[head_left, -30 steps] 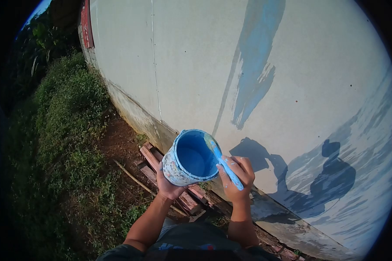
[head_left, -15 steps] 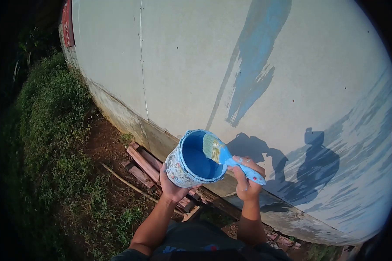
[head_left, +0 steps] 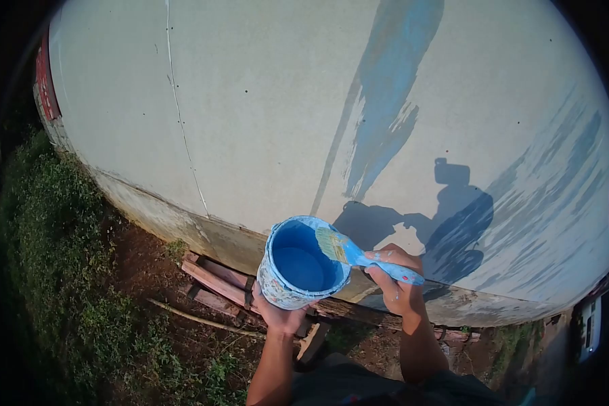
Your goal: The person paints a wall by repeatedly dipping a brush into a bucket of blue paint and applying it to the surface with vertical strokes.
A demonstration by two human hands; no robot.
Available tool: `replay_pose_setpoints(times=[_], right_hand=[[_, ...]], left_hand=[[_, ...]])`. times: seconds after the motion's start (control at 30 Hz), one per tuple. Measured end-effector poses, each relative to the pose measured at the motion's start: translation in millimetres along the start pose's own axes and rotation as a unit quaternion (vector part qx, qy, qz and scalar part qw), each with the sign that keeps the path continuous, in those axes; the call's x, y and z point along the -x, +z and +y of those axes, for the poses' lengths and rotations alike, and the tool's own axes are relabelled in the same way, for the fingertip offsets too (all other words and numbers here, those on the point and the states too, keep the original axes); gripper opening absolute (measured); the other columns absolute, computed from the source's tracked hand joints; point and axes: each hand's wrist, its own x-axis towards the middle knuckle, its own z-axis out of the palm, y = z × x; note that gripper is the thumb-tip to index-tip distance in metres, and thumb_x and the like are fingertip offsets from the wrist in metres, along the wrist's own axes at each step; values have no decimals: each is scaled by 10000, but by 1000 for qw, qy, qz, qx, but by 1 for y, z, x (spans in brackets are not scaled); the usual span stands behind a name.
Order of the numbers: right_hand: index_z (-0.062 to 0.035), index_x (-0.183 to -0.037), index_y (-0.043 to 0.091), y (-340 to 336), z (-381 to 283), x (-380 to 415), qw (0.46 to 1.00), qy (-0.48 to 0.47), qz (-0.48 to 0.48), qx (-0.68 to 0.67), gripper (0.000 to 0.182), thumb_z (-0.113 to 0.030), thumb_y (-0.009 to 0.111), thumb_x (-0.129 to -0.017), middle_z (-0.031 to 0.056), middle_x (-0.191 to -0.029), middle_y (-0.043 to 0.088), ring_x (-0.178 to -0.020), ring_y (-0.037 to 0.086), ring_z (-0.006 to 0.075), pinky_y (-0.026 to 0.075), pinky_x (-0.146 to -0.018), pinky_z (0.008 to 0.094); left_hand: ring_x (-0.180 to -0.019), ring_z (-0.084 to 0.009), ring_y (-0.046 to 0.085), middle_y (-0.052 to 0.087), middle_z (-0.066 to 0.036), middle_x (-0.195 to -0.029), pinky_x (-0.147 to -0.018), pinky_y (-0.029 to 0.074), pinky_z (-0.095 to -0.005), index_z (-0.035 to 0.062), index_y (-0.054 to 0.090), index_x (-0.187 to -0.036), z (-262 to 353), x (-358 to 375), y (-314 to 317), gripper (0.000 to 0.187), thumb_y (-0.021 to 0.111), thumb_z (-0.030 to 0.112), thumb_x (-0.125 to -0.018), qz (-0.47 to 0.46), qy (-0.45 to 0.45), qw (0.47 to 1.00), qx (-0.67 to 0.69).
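My left hand (head_left: 277, 314) is wrapped round the lower side of a paint-spattered bucket (head_left: 277, 287), which is tilted and shows blue paint (head_left: 298, 267) inside. In my right hand (head_left: 396, 277) is the blue, paint-smeared handle of a wide brush (head_left: 355, 254). The pale bristles rest at or just over the bucket's right rim; whether they touch it I cannot tell. Beyond them stands a pale wall (head_left: 250, 135) with a broad blue paint streak (head_left: 386, 95) and fainter blue strokes at the right.
Reddish boards (head_left: 216, 281) and a long stick (head_left: 203, 319) lie on the soil at the wall's foot. Green plants (head_left: 61, 237) grow on the left. A white vehicle (head_left: 595, 321) shows at the far right. Shadows of a person fall on the wall.
The view has turned to the right, bringing the vehicle into sight. Bucket and brush sit slightly lower in view, still held, with the brush lying flatter.
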Motion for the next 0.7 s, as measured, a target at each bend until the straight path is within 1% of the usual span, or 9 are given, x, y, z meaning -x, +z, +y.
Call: replay_pose_setpoints(times=[0.07, 0.2, 0.27, 0.37, 0.43, 0.5, 0.57, 0.63, 0.7], right_hand=[[-21, -1210, 800, -2, -5, 2, 996, 50, -64, 27, 290, 16, 824, -924, 131, -922, 748, -722, 662, 212, 500, -626, 339], [-55, -1220, 822, -2, -5, -2, 994, 50, -82, 46, 322, -29, 868, -903, 113, -925, 743, -754, 660, 227, 501, -641, 341], [-69, -1224, 822, -5, -7, -17, 976, -36, -169, 136, 341, -51, 890, -891, 109, -935, 742, -788, 654, 250, 529, -682, 354], [-67, -1227, 815, -16, -13, -29, 967, -39, -177, 178, 361, -50, 901, -877, 118, -982, 760, -878, 694, 283, 572, -758, 373], [-48, -1210, 807, -29, -7, -40, 974, -14, -168, 153, 338, -36, 894, -883, 130, -1002, 770, -905, 719, 283, 585, -778, 374], [-30, -1193, 798, -35, 0, -53, 979, 7, -161, 121, 316, -21, 886, -889, 142, -1023, 780, -932, 743, 282, 599, -799, 376], [1, -1154, 780, -40, 13, -69, 994, 6, -46, 101, 257, -9, 869, -914, 163, -1041, 790, -952, 774, 280, 609, -811, 362], [35, -1121, 763, -44, 25, -85, 991, -57, -16, 124, 200, -3, 847, -944, 166, -1032, 793, -909, 772, 238, 607, -801, 344], [52, -1105, 756, -44, 41, -91, 986, 31, 117, 110, 171, 5, 830, -958, 156, -1036, 795, -915, 767, 213, 602, -805, 332]], left_hand=[[-1340, -450, 630, 553, -164, -1601, -934, 604, -692, 162, 446, -1653, 3, -4, 7, 904, 358, 790, -1009, -2, 0, 1000, 4], [-1347, -433, 630, 562, -153, -1600, -940, 600, -674, 153, 469, -1639, 0, -14, -4, 883, 381, 771, -1014, -9, -1, 1000, 1], [-1385, -415, 608, 561, -135, -1610, -1027, 561, -677, 157, 485, -1632, -4, -27, -1, 859, 399, 754, -1020, -5, -3, 1000, -13], [-1408, -414, 591, 559, -124, -1617, -1069, 539, -676, 159, 474, -1640, -17, -46, -12, 856, 393, 749, -1026, -48, -2, 999, 11], [-1414, -417, 588, 545, -117, -1632, -1050, 546, -691, 177, 464, -1649, -26, -54, 2, 844, 387, 745, -1029, -46, 13, 999, 8], [-1383, -434, 599, 520, -156, -1627, -927, 592, -696, 192, 439, -1647, -29, -60, 5, 866, 374, 776, -1012, -21, -1, 1000, -2], [-1368, -442, 605, 522, -156, -1619, -922, 591, -694, 201, 443, -1642, -30, -66, 11, 870, 373, 787, -1004, -6, 11, 1000, -16], [-1368, -452, 602, 509, -164, -1626, -929, 587, -694, 197, 432, -1649, -31, -72, 11, 894, 376, 802, -993, -25, 17, 999, -21], [-1369, -462, 598, 494, -173, -1634, -935, 584, -696, 193, 418, -1659, -29, -71, 8, 912, 380, 809, -986, -39, 29, 999, -12]])
